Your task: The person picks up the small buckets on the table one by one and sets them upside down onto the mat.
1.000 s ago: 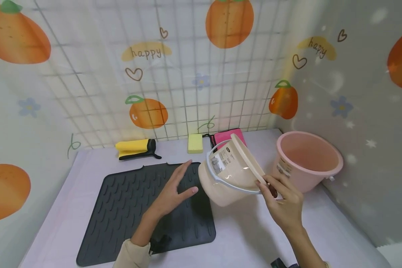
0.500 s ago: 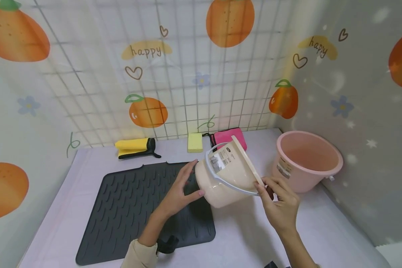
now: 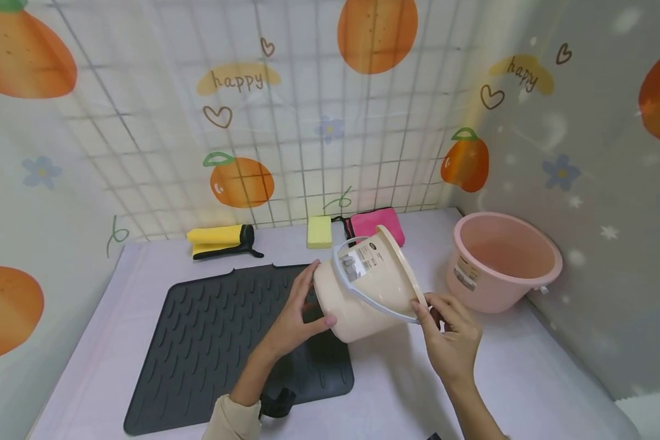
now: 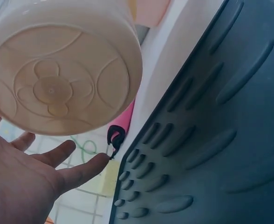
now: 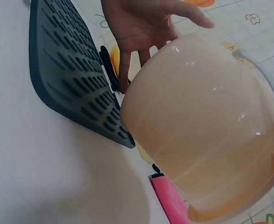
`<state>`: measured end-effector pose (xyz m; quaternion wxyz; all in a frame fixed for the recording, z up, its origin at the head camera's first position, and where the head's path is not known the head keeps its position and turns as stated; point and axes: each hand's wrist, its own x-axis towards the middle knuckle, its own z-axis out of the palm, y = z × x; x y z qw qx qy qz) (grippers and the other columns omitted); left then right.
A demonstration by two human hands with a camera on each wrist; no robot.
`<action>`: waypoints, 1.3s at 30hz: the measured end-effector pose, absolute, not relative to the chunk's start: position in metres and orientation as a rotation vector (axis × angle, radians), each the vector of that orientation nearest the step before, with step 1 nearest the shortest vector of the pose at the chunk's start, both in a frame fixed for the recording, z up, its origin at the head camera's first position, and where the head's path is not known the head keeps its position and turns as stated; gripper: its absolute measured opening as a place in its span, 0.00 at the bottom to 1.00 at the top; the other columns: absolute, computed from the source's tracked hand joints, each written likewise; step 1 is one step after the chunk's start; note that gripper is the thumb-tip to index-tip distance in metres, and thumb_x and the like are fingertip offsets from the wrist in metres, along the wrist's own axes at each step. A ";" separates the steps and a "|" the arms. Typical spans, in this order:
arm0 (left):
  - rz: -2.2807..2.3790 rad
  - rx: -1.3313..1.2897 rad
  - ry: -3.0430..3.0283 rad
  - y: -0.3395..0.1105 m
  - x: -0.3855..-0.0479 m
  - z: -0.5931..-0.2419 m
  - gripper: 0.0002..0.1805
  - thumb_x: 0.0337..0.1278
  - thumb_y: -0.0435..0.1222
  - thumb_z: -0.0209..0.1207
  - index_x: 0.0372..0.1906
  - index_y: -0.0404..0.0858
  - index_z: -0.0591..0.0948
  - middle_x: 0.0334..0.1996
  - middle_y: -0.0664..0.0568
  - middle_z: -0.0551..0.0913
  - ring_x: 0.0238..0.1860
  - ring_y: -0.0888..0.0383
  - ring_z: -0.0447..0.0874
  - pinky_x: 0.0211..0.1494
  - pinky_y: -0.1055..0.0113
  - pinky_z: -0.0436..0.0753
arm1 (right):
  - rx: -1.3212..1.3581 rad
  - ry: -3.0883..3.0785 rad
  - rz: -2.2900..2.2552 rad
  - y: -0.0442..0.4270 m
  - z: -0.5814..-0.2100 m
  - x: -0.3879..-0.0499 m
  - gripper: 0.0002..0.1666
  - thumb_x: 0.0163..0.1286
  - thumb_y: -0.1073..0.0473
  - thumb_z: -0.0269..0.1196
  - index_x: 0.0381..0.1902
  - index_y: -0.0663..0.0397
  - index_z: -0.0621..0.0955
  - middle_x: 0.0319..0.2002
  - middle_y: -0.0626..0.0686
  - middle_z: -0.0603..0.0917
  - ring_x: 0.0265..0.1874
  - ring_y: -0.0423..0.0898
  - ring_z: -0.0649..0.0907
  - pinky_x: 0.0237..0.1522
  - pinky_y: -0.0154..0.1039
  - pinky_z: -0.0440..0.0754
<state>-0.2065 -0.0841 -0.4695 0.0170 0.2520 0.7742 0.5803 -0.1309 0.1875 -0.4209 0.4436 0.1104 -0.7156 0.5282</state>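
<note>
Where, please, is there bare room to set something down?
The table is bare right of the dark mat, in front of the pink bucket, though the right hand holds the cream bucket above. The back is crowded around the pale block and pink item.

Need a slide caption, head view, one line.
Right hand holds a tilted cream bucket by the rim, left hand at its base; mat and pink bucket nearby.

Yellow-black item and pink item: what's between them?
Pale yellow block, nearer the pink item than the yellow-black item; seen in the head view.
</note>
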 end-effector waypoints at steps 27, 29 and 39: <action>2.076 0.812 2.330 -0.076 -0.206 -0.487 0.65 0.44 0.51 0.75 0.81 0.60 0.41 0.78 0.59 0.39 0.67 0.43 0.58 0.54 0.35 0.75 | 0.135 -1.926 1.641 0.181 -0.436 -0.128 0.09 0.61 0.75 0.69 0.40 0.71 0.85 0.35 0.59 0.82 0.26 0.39 0.75 0.26 0.25 0.75; 2.092 0.832 2.376 -0.082 -0.206 -0.482 0.64 0.44 0.53 0.74 0.81 0.57 0.43 0.78 0.58 0.41 0.66 0.42 0.60 0.53 0.34 0.75 | 0.196 -1.964 1.694 0.181 -0.434 -0.127 0.09 0.63 0.74 0.67 0.42 0.72 0.85 0.36 0.59 0.82 0.28 0.40 0.77 0.29 0.26 0.78; 2.046 0.817 2.498 -0.119 -0.197 -0.456 0.63 0.42 0.39 0.73 0.81 0.55 0.46 0.76 0.56 0.47 0.65 0.44 0.62 0.52 0.38 0.77 | 0.435 -2.123 1.569 0.192 -0.423 -0.130 0.08 0.72 0.74 0.58 0.40 0.67 0.85 0.34 0.60 0.83 0.28 0.50 0.79 0.32 0.29 0.79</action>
